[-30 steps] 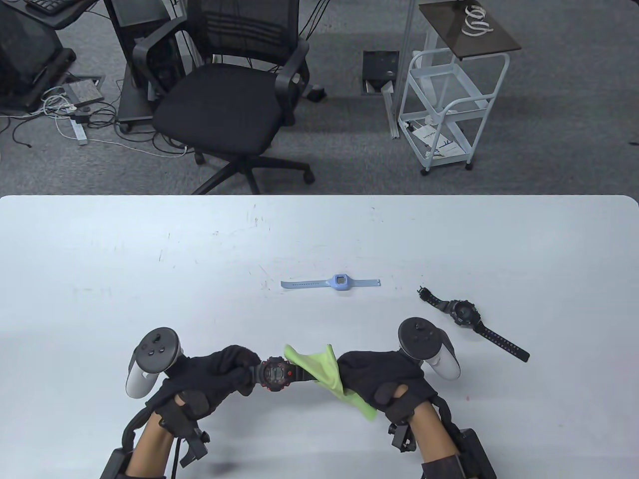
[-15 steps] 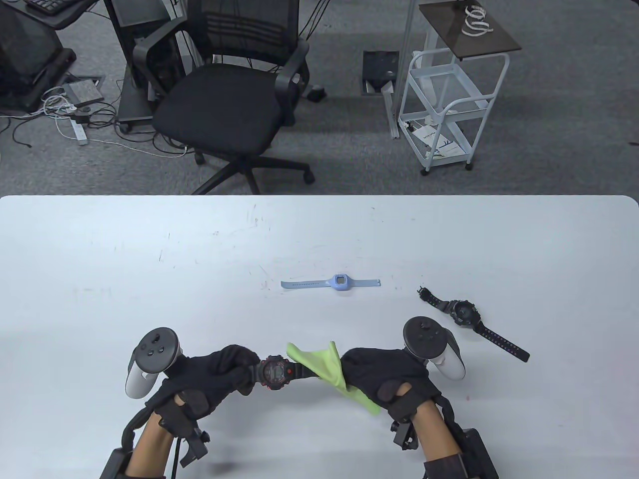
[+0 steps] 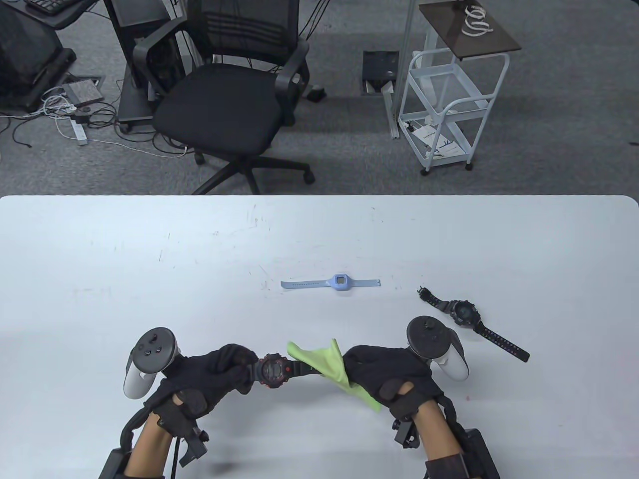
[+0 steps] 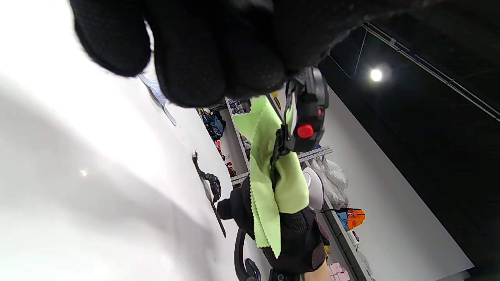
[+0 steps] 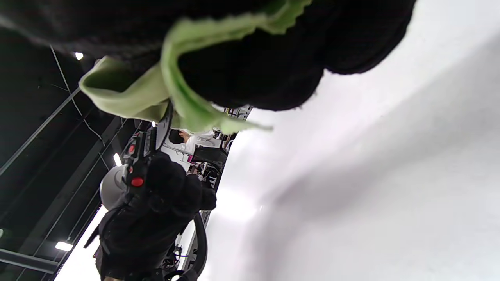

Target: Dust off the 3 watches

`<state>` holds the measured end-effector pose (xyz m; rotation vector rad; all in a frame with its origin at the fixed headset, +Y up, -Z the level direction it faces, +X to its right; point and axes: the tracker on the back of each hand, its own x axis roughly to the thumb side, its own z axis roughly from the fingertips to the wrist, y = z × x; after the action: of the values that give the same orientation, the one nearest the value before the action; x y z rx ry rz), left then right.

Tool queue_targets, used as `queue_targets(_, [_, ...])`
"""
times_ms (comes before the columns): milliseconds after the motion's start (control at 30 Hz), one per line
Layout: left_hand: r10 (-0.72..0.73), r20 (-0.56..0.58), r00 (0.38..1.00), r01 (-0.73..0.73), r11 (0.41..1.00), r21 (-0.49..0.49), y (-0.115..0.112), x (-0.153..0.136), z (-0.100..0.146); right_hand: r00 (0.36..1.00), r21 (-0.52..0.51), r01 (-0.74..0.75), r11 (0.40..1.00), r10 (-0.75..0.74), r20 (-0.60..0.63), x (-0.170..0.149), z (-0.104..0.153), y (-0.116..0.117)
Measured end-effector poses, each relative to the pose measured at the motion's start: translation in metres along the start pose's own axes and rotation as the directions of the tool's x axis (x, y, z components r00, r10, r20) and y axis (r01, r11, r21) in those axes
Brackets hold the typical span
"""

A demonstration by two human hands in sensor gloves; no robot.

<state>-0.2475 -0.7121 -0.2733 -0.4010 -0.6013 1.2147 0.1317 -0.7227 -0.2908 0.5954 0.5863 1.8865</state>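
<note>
Watch's [image 4: 306, 113] red button, left-wrist view only

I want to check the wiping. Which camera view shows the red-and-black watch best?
The table view: the red-and-black watch shows its whole face between both hands. The left wrist view shows it edge-on against the green cloth; the right wrist view shows only its side.

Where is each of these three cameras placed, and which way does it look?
Table view: above, looking down at the white table; both gloved hands enter from below.
Left wrist view: on the left wrist, tilted; left hand grips the black-and-red watch.
Right wrist view: on the right wrist, tilted; right hand holds the green cloth.
Shared: watch and cloth.
</note>
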Motion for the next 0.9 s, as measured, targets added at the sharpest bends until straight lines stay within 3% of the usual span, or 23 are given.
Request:
queue_targets(167, [0.002,0.002,1.0,-0.002,1.0,0.006,0.0012,-0.0002,0.0008,0.998,0.074,0.054,0.996,-0.055,0.007,-0.0047,-0.003,0.0041])
queue_targets(400, [0.012,0.004,1.0,-0.012,1.0,0.015,0.0023,0.0002,0.0017,1.0,-0.044,-0.014,0.999,0.013,-0.026,-0.0036,0.0014,-0.0029])
queue_targets(767, [0.014,-0.004,1.0,-0.014,0.999,0.03,0.0042,-0.0007,0.0034,1.0,0.035,0.024,0.999,-0.024,0.002,-0.0052,-0.0009,0.0005])
queue_targets(900, [0.018,0.0,1.0,-0.018,0.999,0.039,0.0053,-0.0001,0.004,1.0,-0.026,-0.009,1.0,0.009,-0.018,-0.0054,0.0012,-0.0034])
